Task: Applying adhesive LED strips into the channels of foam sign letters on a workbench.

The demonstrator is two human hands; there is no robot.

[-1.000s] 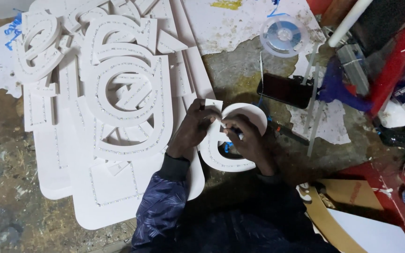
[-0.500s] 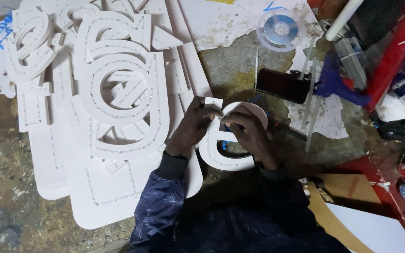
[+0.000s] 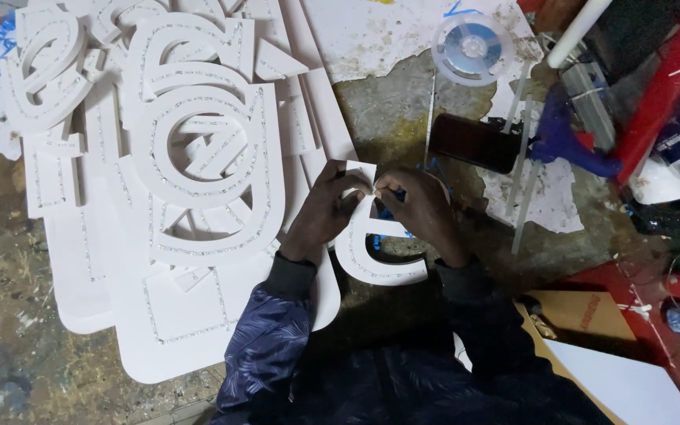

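Little has shifted since the earlier frames: both hands stay over the white foam letter on the floor. Stack of white cut-out letters, left. Left hand steadies the letter's edge; right hand pinches something small. Black phone; clear reel.

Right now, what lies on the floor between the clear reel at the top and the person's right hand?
In the head view, a dark phone lies flat between the clear reel and the right hand, on bare grey floor.
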